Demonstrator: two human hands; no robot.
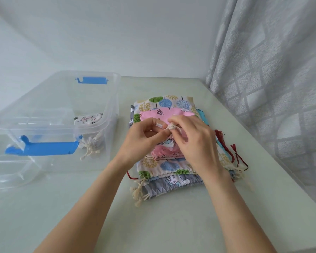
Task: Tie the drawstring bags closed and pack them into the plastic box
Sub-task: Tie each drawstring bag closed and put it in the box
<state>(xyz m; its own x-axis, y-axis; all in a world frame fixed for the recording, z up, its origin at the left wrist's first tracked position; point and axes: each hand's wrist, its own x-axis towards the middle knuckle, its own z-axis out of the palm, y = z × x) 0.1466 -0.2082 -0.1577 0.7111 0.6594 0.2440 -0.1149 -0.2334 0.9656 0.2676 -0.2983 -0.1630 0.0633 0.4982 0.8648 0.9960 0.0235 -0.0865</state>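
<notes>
Both bare forearms are being stretched forward and brought together. The left hand (pixel 141 138) is being kept curled, its fingertips pinching. The right hand (pixel 193 141) is being held palm down, its fingers bent and pinching too.

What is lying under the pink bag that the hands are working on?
Under the pink bag lies a stack: a tree-print bag, then a grey bag lower down. The hands cover the stack's middle, so the count stays unclear.
</notes>
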